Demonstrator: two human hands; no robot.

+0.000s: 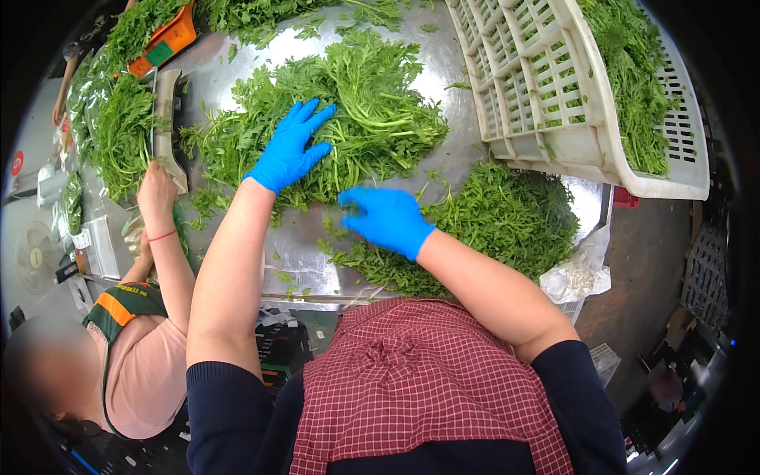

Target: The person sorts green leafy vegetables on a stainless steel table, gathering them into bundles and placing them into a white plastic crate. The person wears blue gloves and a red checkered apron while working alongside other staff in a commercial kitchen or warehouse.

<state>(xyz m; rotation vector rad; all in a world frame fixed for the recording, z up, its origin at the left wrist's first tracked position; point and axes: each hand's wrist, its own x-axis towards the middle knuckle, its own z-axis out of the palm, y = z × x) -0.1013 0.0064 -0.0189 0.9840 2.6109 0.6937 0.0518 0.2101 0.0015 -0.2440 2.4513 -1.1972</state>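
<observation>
My left hand (291, 149), in a blue glove, rests with spread fingers on a heap of leafy greens (380, 89), which look like chrysanthemum greens. The stems in this heap lie towards its right side. My right hand (389, 221), also blue-gloved, hovers over the metal table (300, 252) near the heap's front edge. Its fingertips are blurred by motion; thumb and fingers look parted, and nothing clear shows between them. Beside the right wrist lies a second pile of greens (504, 217), partly hidden by my forearm.
At the right, a white plastic crate (528, 145) full of greens stands tilted on the table. A co-worker's hand (157, 190) touches greens (122, 130) beside a metal-edged stand (168, 130) at left. An orange container (172, 44) sits behind. A white plastic bag (579, 276) hangs at the right edge.
</observation>
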